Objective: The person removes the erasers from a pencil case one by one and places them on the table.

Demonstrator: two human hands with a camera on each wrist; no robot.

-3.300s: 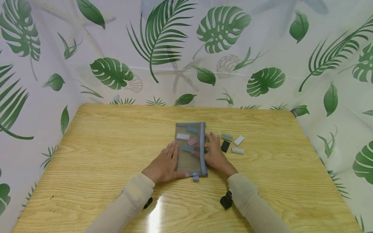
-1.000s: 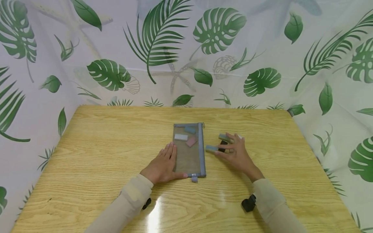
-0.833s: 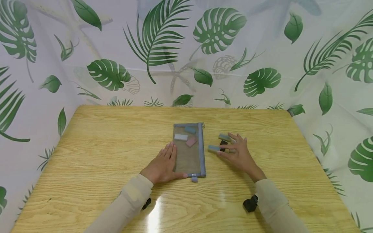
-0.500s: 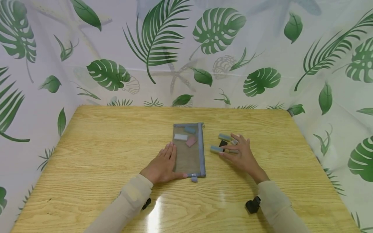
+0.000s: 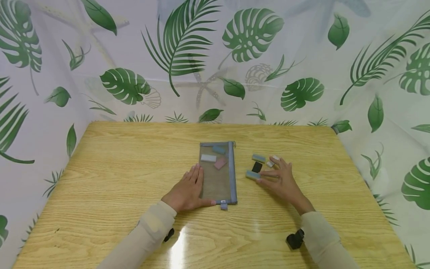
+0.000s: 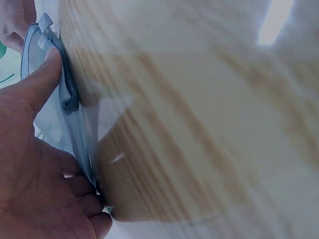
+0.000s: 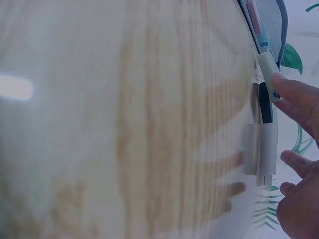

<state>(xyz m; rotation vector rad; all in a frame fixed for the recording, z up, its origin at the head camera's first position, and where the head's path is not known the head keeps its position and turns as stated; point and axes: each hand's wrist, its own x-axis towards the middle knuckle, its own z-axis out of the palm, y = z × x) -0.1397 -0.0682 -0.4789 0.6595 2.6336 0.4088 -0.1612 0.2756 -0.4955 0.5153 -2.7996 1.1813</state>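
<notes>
My left hand (image 5: 186, 190) lies with straight fingers along the left edge of a grey mesh zip pouch (image 5: 216, 186), the thumb on its near edge. Through the mesh show a blue eraser (image 5: 218, 150), a white eraser (image 5: 208, 158) and a pink eraser (image 5: 220, 163). Right of the pouch, my right hand (image 5: 283, 183) pinches a blue-green eraser (image 5: 253, 175) between thumb and finger, low over the table; whether it touches the wood I cannot tell. Close by lie a black eraser (image 5: 256, 167), another blue-green eraser (image 5: 258, 158) and a white eraser (image 5: 270, 163), partly behind my fingers.
The pouch's zip band (image 5: 232, 175) runs along its right side, with a small fabric tab (image 5: 224, 206) at the near end. Everything lies on a wood-grain table (image 5: 134, 160). A leaf-print cloth (image 5: 201, 104) stands behind and at the sides.
My right hand has come out of the pouch with the blue-green eraser and carried it rightward to beside the black eraser. My left hand has kept its place.
</notes>
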